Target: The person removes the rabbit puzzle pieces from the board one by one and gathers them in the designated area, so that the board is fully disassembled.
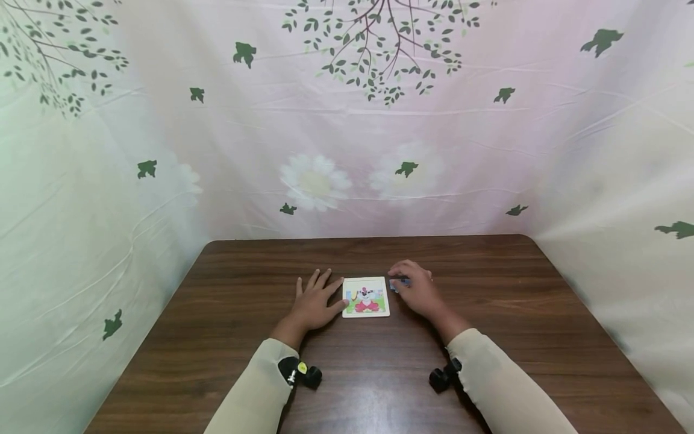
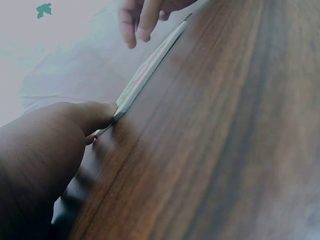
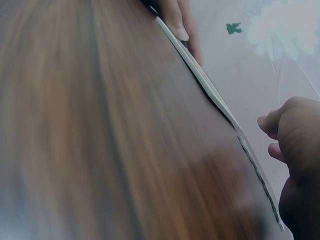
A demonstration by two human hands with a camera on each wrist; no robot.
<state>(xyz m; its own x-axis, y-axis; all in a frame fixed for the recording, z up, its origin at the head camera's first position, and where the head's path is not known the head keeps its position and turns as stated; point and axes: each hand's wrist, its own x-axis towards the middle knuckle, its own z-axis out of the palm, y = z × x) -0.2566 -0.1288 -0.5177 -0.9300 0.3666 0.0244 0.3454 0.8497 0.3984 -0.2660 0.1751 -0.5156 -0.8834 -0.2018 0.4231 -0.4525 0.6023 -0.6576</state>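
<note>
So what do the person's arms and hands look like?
The left sleeve and right sleeve are plain, pale cream. The left hand and right hand wear no gloves. There's a small black left wrist camera with a yellow spot beside it, and a black right wrist camera.

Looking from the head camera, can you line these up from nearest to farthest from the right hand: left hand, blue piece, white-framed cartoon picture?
1. Blue piece: right by the right hand's fingers.
2. White-framed cartoon picture: between the two hands.
3. Left hand: at the picture's left edge.
</note>
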